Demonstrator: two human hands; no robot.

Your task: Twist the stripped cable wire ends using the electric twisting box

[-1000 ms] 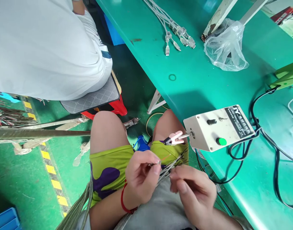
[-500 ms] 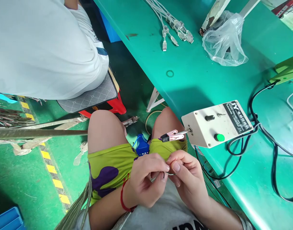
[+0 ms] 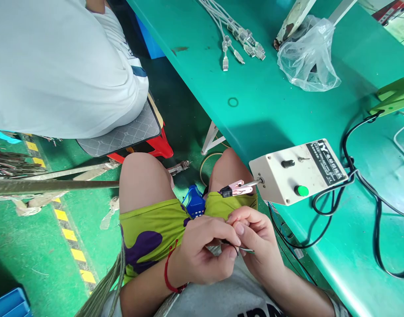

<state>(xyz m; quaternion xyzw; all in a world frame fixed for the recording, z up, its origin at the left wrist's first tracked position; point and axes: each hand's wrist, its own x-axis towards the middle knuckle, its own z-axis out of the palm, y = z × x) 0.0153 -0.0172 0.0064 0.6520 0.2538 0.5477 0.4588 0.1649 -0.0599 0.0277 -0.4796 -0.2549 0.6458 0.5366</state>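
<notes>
Here, two hands [image 3: 208, 251] [image 3: 256, 237], one black wire [image 3: 225, 241]

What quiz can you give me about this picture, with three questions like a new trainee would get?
1. What thin things show where the left hand and right hand meet?
2. True or false: the USB cables lie inside the clear plastic bag.
3. The round button on the JY machine box is: A) red B) green C) black.

Key:
1. Thin wires.
2. False; the USB cables lie beside the clear plastic bag.
3. B.
</notes>
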